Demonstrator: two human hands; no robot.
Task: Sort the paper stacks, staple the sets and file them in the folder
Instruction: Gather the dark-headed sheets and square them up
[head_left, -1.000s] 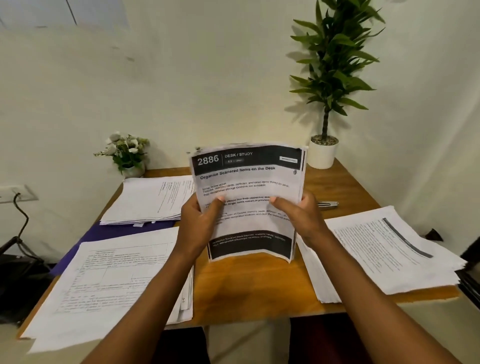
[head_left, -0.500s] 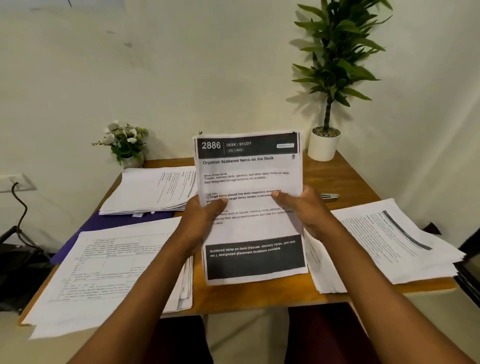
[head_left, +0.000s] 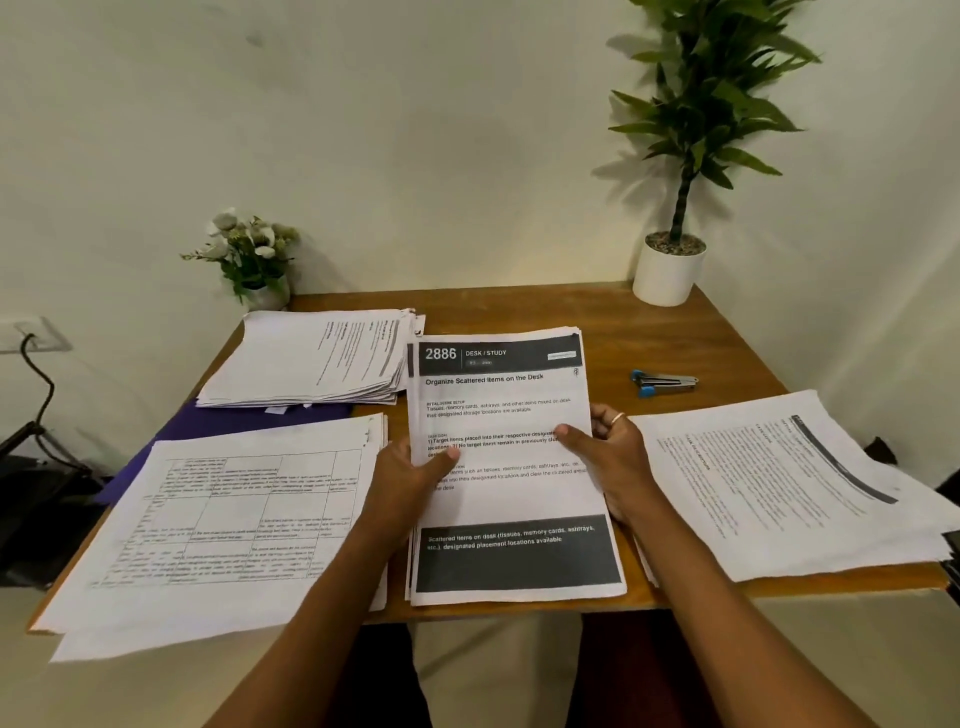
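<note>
Worktop (head_left: 727, 343): small, wood, pushed into a wall corner. Plant (head_left: 691, 130) in a white pot on the far right corner.

Three stacks are down. Near stack (head_left: 234, 519), with a gridded top sheet, fills the near left corner and hangs over the near edge. Right stack (head_left: 779, 483) lies skewed along the right edge and also overhangs. Far stack (head_left: 311, 358) sits toward the far left, its edges fanned, partly on top of the folder (head_left: 218, 423). The folder is purple and shows only as a strip between the far and near stacks.

Set (head_left: 504, 405), headed "2886": flat on mid-worktop, bottom reaching the near edge, several sheets deep, edges not quite flush. You have it by both long sides. Left hand (head_left: 410, 478) has its thumb on top at the left margin, and right hand (head_left: 608, 452) has its thumb on top at the right margin. Fingers curl at or under the edges, so both hands are holding the set.

Handling, my read: the paper is light and limp, and the sheets will slide on one another. Keep the two-sided pinch at mid-height to square it. One-corner lifts will likely fan the sheets. For the staple, pin the top left corner flat first.

Flowers (head_left: 249, 254): far left corner, behind the far stack.

Stapler (head_left: 665, 383): blue-tipped, on bare wood right of the set's top, apart from it, nearer your right hand.

Ring (head_left: 618, 418): on a right finger.
</note>
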